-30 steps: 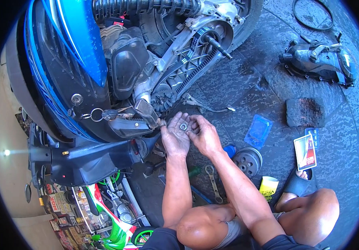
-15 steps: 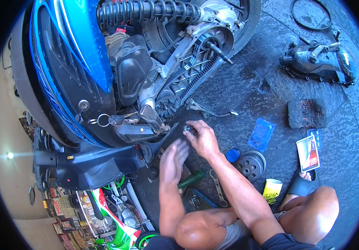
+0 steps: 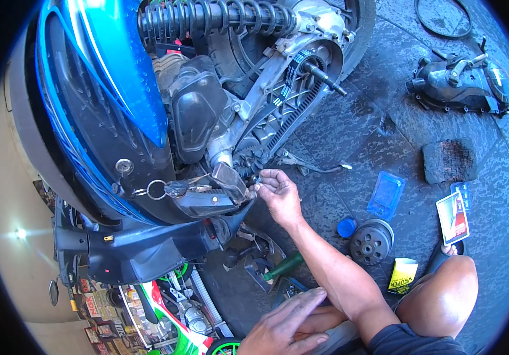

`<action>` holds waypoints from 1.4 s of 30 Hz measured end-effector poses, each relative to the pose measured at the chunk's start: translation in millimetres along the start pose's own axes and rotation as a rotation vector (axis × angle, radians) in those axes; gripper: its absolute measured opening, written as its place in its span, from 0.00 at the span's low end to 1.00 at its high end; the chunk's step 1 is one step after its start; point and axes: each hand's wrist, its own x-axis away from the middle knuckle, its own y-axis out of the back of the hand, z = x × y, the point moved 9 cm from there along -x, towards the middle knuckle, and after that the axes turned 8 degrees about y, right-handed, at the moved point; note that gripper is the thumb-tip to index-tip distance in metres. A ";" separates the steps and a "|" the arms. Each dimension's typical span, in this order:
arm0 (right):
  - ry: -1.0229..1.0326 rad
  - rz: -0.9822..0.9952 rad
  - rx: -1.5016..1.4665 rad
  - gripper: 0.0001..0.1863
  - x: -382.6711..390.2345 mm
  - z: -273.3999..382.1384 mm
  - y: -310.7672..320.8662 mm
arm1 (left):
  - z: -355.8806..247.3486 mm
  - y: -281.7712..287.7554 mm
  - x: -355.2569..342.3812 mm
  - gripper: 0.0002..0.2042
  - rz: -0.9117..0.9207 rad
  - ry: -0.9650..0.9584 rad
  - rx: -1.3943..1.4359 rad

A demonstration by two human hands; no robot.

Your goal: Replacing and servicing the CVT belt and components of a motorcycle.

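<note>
My right hand reaches in at the front end of a scooter's opened belt drive case, fingers pinched on a small metal nut. It is close to the pulley; whether the nut touches the shaft there is hidden. A toothed drive belt runs from that end up to the rear shaft, which sticks out bare. My left hand is held low over my lap beside my right forearm, its fingers stretched out and holding nothing.
On the dark floor lie a round clutch part, a blue cap, a blue plastic tray, a blackened sponge-like block, a yellow packet and the removed case cover. A green-handled tool lies nearer me. Keys hang by the bodywork.
My right hand has carried the nut leftward to the pulley end of the drive case. My left hand has pulled back from beside it, down to my lap. The view has shifted slightly.
</note>
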 end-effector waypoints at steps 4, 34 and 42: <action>-0.004 0.019 -0.020 0.19 -4.5 -4.7 3.9 | 24.2 -2.2 -9.4 0.33 0.099 0.089 0.177; 0.053 -0.171 0.347 0.16 -6.3 6.4 -10.9 | 33.9 -8.0 -9.6 0.34 0.130 0.033 0.131; 0.173 -0.226 0.543 0.18 -12.7 10.6 -10.4 | 28.6 -6.9 -12.3 0.34 0.154 0.050 0.100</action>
